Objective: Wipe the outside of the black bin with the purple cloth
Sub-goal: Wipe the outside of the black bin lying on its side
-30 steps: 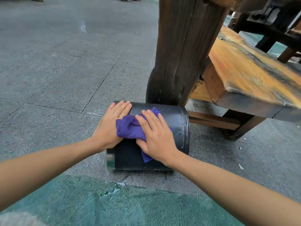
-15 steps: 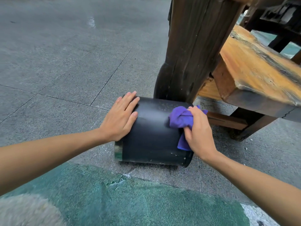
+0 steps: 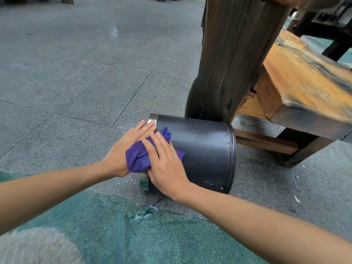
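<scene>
Black bin point(image 3: 202, 151) lying sideways against wooden post point(image 3: 232, 60) at twelve o'clock; right hand point(image 3: 165, 164) pressing purple cloth point(image 3: 138, 159), seemingly flat; left hand point(image 3: 127, 147) spread on metal rim point(image 3: 152, 120).

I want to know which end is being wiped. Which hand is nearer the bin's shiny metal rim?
Left. The left hand rests at the metal rim, fingertips touching it; the right hand presses the cloth beside it, further along the bin.

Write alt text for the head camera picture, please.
A right hand presses a purple cloth onto a black bin lying on its side on grey paving, the left hand steadying its metal rim beside a wooden post.
</scene>
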